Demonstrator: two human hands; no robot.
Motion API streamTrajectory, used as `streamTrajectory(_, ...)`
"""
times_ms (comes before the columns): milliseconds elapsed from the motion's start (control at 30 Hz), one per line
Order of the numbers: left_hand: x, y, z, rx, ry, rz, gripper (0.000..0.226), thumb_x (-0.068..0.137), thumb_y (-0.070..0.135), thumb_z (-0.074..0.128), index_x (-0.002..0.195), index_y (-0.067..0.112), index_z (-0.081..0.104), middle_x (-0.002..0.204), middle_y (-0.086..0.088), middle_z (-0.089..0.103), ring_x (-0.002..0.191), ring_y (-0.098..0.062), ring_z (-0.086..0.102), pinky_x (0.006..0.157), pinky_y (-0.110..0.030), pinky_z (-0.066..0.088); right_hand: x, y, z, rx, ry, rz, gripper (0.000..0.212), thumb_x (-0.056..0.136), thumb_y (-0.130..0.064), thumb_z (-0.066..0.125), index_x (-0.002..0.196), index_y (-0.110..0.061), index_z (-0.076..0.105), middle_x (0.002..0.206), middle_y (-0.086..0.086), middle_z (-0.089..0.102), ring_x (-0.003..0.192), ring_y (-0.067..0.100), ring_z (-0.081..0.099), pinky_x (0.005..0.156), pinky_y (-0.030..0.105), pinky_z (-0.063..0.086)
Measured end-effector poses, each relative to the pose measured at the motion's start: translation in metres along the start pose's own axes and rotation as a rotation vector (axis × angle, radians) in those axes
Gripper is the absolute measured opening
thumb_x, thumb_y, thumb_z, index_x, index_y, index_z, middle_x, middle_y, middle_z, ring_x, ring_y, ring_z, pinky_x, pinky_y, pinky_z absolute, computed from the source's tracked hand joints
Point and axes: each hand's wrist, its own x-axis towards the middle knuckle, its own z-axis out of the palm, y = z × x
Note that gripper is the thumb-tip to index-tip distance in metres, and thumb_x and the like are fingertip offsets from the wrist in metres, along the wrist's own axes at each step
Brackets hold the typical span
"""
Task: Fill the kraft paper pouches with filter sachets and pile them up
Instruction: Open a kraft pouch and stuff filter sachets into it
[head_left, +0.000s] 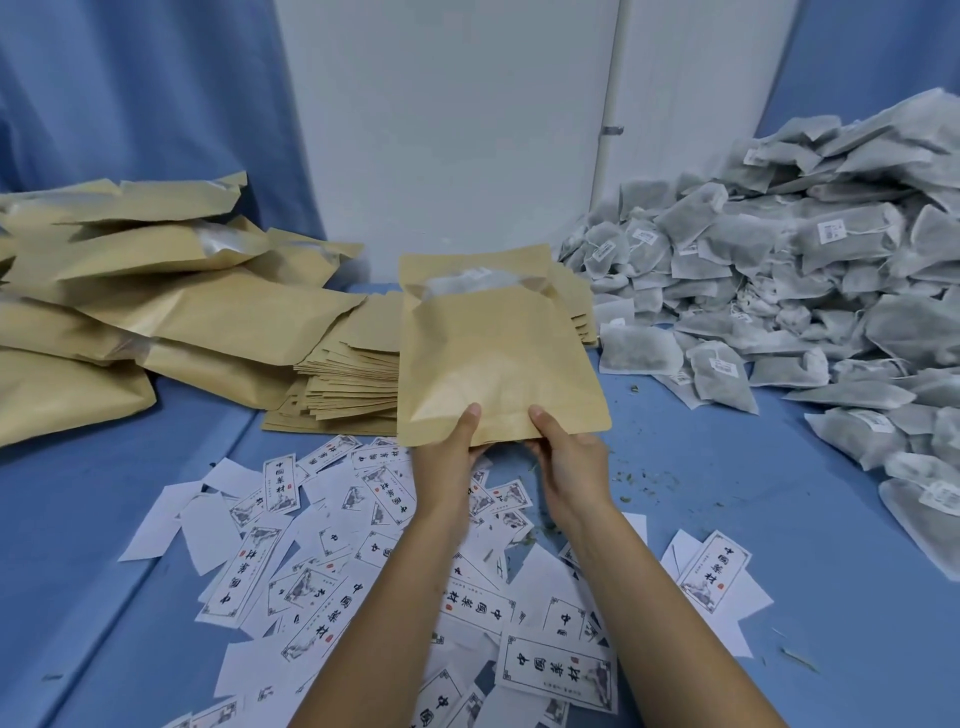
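Note:
I hold a kraft paper pouch (493, 353) upright above the blue table, its mouth open at the top with grey filter sachets (470, 280) showing inside. My left hand (449, 457) grips its bottom edge left of centre, thumb on the front. My right hand (563, 457) grips the same edge right of centre. A heap of filled pouches (156, 291) lies at the left. A flat stack of empty pouches (348, 384) sits behind the held one. A big mound of loose filter sachets (810, 291) fills the right side.
Many white printed labels (363, 561) are scattered on the blue table (701, 441) under my forearms. Loose herb crumbs lie near my right hand. A white wall panel and blue curtains close off the back.

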Motion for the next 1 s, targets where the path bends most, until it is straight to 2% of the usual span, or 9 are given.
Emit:
streamTrajectory(167,-0.005,-0.003,0.002,0.041,0.011,-0.027,0.041,0.088,0.012,0.068,0.126,0.021,0.055,0.116,-0.004,0.068,0.104,-0.023,0.067,0.084,-0.038,0.057,0.000,0.004,-0.001,-0.150,0.000,0.000,0.005,0.081,-0.007,0.073,0.079,-0.005,0.069,0.082,0.007,0.074,0.081,0.025,0.069,0.077,0.032,0.055)
streamTrajectory(367,-0.010,-0.005,0.007,0.035,0.014,-0.032,0.038,0.088,0.011,0.068,0.125,0.012,0.058,0.113,-0.009,0.069,0.098,-0.027,0.068,0.086,-0.039,0.055,-0.006,0.009,0.002,-0.152,-0.053,0.026,0.007,0.083,-0.007,0.072,0.082,-0.001,0.070,0.091,0.018,0.073,0.086,0.030,0.068,0.085,0.040,0.054)
streamTrajectory(500,-0.012,-0.006,0.007,0.088,-0.026,-0.061,0.033,0.088,0.018,0.069,0.120,0.016,0.061,0.112,-0.007,0.071,0.091,-0.017,0.069,0.088,-0.039,0.054,-0.005,0.006,0.002,-0.202,0.032,0.009,0.023,0.081,-0.011,0.075,0.085,0.011,0.066,0.091,0.027,0.070,0.086,0.032,0.067,0.091,0.045,0.053)
streamTrajectory(567,-0.009,-0.003,0.005,0.031,0.012,-0.080,0.030,0.087,0.017,0.070,0.116,0.014,0.062,0.108,-0.007,0.071,0.096,-0.020,0.070,0.081,-0.032,0.057,-0.002,0.003,-0.001,-0.198,0.074,-0.026,0.025,0.080,-0.013,0.076,0.082,0.009,0.065,0.079,0.021,0.067,0.078,0.026,0.061,0.078,0.036,0.053)
streamTrajectory(667,-0.005,0.002,-0.001,0.117,0.090,-0.095,0.027,0.084,0.019,0.074,0.106,0.004,0.067,0.101,-0.011,0.072,0.086,-0.023,0.071,0.075,-0.033,0.058,-0.001,-0.001,-0.004,-0.188,0.073,-0.075,0.011,0.083,-0.014,0.074,0.083,-0.005,0.069,0.080,0.004,0.070,0.075,0.018,0.062,0.068,0.022,0.049)
streamTrajectory(767,-0.008,0.002,-0.001,0.206,0.102,-0.093,0.020,0.084,0.024,0.074,0.094,0.007,0.070,0.086,-0.011,0.072,0.064,-0.018,0.065,0.051,-0.022,0.051,-0.004,0.001,-0.001,-0.216,-0.005,-0.060,0.015,0.083,-0.014,0.073,0.092,-0.002,0.071,0.091,0.010,0.073,0.080,0.020,0.066,0.073,0.027,0.053)
streamTrajectory(833,-0.013,0.002,0.002,0.245,0.116,-0.096,0.016,0.083,0.027,0.074,0.082,0.012,0.068,0.071,-0.009,0.067,0.046,-0.010,0.056,0.038,-0.015,0.038,-0.008,0.006,0.002,-0.253,-0.047,-0.008,0.015,0.081,-0.013,0.075,0.082,0.001,0.069,0.082,0.014,0.071,0.075,0.024,0.064,0.073,0.033,0.051)
streamTrajectory(933,-0.016,0.005,0.003,0.304,0.083,-0.088,0.016,0.085,0.028,0.072,0.079,0.013,0.069,0.063,-0.005,0.065,0.041,-0.006,0.054,0.036,-0.014,0.035,-0.007,0.009,0.001,-0.295,0.012,0.036,0.028,0.076,-0.016,0.079,0.066,-0.004,0.055,0.067,0.012,0.054,0.065,0.025,0.053,0.064,0.035,0.041)
streamTrajectory(1000,-0.016,0.007,0.002,0.351,0.019,-0.057,0.019,0.090,0.029,0.067,0.084,0.011,0.070,0.067,-0.004,0.068,0.049,-0.009,0.060,0.041,-0.015,0.041,-0.006,0.008,-0.001,-0.264,0.035,0.036,0.023,0.075,-0.014,0.079,0.070,-0.001,0.060,0.072,0.014,0.060,0.070,0.027,0.058,0.070,0.038,0.045)
